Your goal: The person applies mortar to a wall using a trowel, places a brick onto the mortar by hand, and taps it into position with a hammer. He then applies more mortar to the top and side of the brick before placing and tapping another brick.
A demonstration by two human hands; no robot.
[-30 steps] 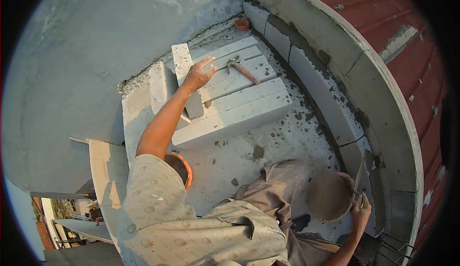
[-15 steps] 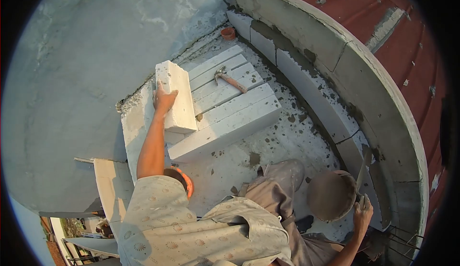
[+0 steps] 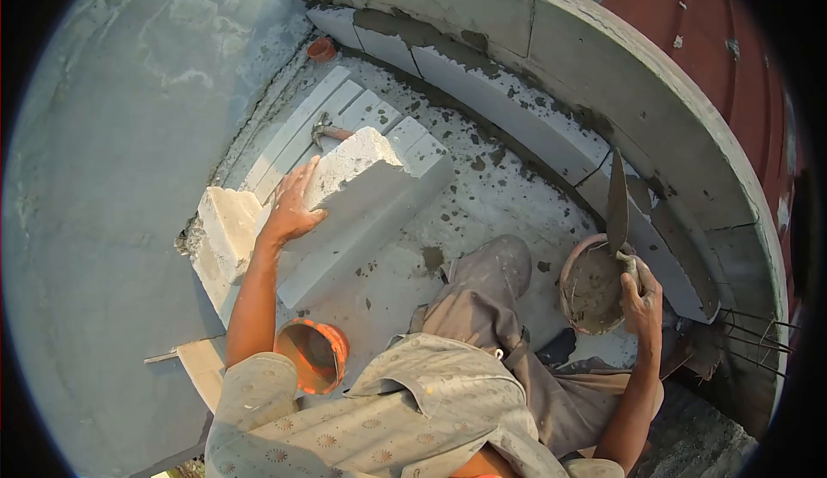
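The left hand [image 3: 291, 207] is clasping a tilted block [image 3: 366, 176] above the stack [image 3: 345, 250]; the right hand [image 3: 642, 297] is gripping a trowel [image 3: 618, 202] (mortar bedding seemingly needed next).

The block [image 3: 362, 181] was pale grey-white and long, with a rough, crumbly end face. It was tilted, its near side gripped by the left hand [image 3: 291, 207], and it lay across the stack [image 3: 345, 250] of similar blocks by the wall. The trowel [image 3: 618, 202] was grey and smeared with mortar. It stood nearly upright with its pointed blade up, its handle in the right hand [image 3: 642, 293], just above the rim of the round pan [image 3: 590, 288] of wet mortar.
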